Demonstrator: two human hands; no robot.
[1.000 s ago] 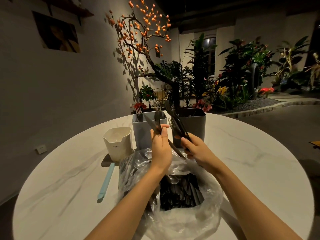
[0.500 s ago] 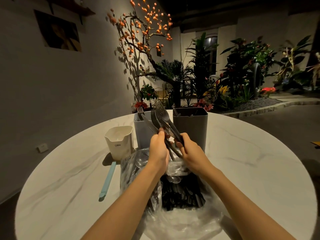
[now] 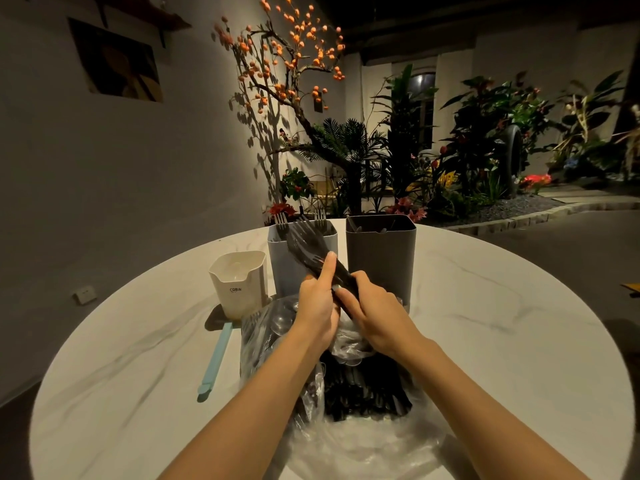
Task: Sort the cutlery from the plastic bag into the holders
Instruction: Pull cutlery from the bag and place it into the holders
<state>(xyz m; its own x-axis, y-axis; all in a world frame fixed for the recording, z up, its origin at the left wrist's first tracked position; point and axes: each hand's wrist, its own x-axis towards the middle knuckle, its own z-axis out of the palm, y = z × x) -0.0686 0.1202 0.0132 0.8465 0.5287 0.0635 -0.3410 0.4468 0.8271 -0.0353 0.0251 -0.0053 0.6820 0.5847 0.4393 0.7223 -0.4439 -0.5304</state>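
Observation:
A clear plastic bag full of black cutlery lies open on the table in front of me. Above its far end both hands hold one bundle of black forks, tines pointing up and left. My left hand grips the bundle with its thumb laid along the handles. My right hand is wrapped round the handle ends. Behind stand three holders: a cream one, a light blue one with fork tines showing, and a dark grey one with utensil tips inside.
A light blue utensil lies flat on the round white marble table, left of the bag. A wall is on the left; plants and a tree with orange fruits stand beyond the table's far edge.
The two hands have come together and gathered the spread forks into one tight bundle. The bundle has shifted left, in front of the light blue holder.

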